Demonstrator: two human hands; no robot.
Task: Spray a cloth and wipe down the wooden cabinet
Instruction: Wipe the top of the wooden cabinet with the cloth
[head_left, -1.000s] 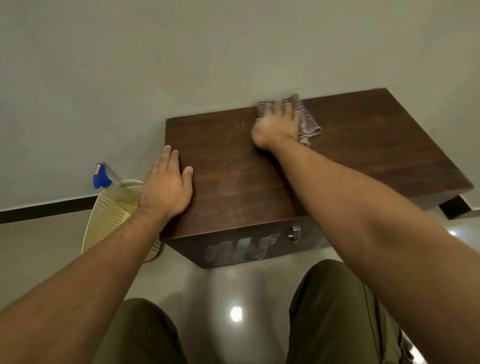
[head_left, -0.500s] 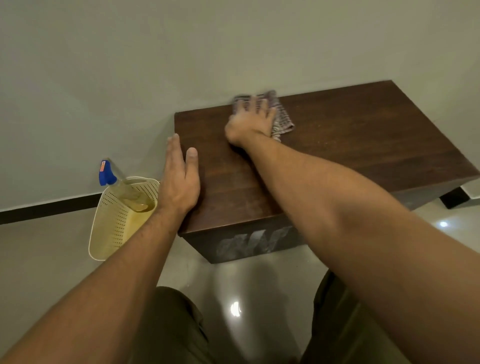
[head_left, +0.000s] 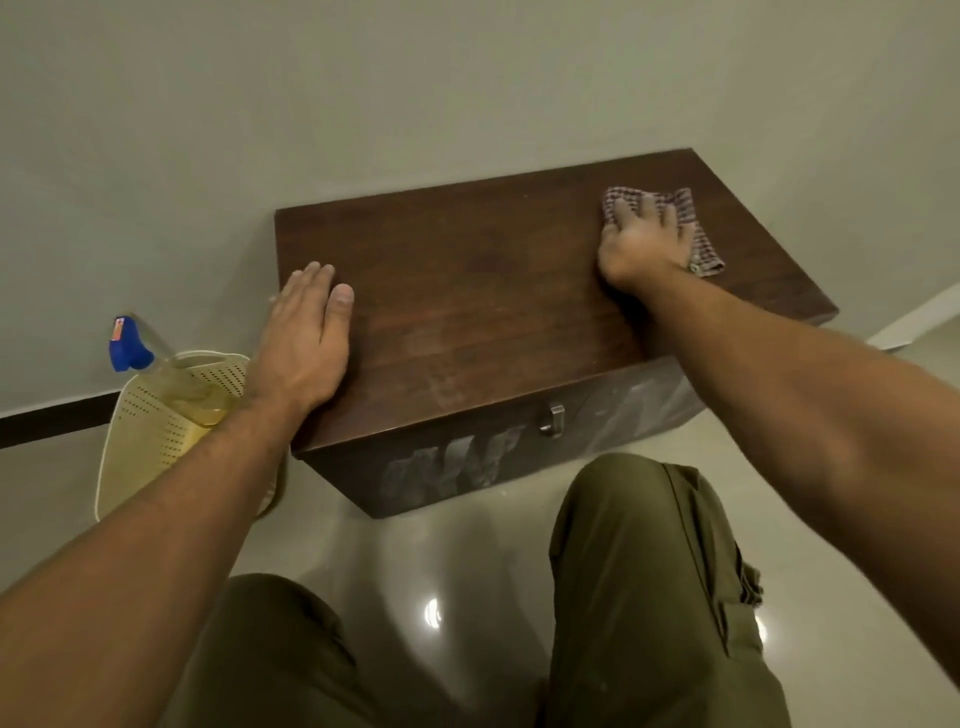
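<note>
Pressing checked cloth (head_left: 702, 253) beneath right grip (head_left: 644, 244), cabinet (head_left: 467, 312) top.

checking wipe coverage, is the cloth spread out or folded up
Folded: the checked cloth is a small pad under the flat right hand on the wooden cabinet.

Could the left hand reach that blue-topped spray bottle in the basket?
Probably yes. The left hand lies flat on the cabinet near its left edge, and the spray bottle stands uncovered in the basket just beside it.
</note>
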